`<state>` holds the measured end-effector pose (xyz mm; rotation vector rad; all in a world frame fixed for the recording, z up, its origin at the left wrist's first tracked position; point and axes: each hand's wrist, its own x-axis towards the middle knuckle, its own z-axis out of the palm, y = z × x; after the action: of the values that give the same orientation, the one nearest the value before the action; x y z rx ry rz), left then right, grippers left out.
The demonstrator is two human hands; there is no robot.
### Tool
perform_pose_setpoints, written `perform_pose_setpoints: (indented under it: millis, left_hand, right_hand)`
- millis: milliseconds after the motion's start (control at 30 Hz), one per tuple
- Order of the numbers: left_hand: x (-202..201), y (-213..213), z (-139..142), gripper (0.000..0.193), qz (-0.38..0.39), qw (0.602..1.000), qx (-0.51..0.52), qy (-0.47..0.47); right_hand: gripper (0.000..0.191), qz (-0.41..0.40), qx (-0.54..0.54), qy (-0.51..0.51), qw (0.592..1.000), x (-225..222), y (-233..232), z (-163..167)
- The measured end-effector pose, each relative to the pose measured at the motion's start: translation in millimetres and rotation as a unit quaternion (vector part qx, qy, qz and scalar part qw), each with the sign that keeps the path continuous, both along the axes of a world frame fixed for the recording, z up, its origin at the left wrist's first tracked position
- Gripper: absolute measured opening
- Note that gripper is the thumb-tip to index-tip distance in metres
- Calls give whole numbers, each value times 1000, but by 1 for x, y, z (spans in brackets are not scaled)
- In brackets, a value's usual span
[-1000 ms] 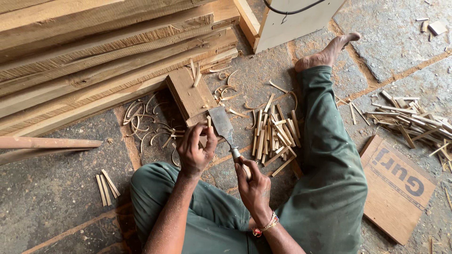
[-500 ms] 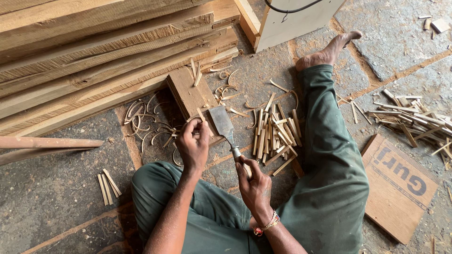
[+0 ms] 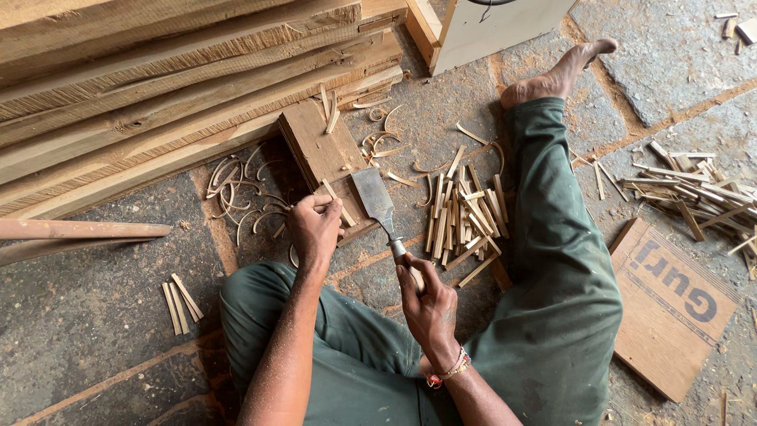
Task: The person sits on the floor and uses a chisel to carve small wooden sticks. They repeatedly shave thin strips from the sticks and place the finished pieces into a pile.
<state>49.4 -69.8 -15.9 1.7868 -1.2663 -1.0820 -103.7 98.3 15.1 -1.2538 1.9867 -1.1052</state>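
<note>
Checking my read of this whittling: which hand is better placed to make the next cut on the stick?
Probably the right hand: it grips the chisel, while the left hand steadies the thin stick on the wooden block.

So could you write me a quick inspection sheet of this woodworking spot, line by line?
Surface: stone-paved floor, dusty, person seated on it.
Job's things: wide chisel over a wooden block; thin wood strip on the block.
Clutter: curled shavings, pile of cut sticks, more sticks, flat board.
Hands: left hand pinches the strip; right hand grips the chisel handle.
Cables: one dark cable at the top edge.
Surroundings: stacked planks, pale box.
</note>
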Motion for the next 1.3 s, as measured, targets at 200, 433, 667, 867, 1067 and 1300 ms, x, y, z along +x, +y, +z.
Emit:
perform_pose_setpoints:
  millis: [200,433,667,867,1067,1300]
  left_hand:
    - [-4,2,2,25,-18,989,-75,-126]
    - [-6,-5,8,29,-18,995,-9,-102]
    - [-7,-2,17,21,-19,999,26,6]
    - [-7,-2,14,19,-25,999,35,12]
    - [-8,-3,13,18,-20,1000,15,8]
    - [-8,-5,13,15,-27,999,8,-22]
  right_hand:
    - [23,-3,7,3,1000,0,0,0]
    - [25,6,17,-2,1000,-1,0,-1]
    - [24,8,5,-6,1000,-1,0,-1]
    - [24,4,12,3,1000,0,-1,0]
    - [24,7,4,3,1000,0,0,0]
    - [24,6,12,16,1000,0,0,-3]
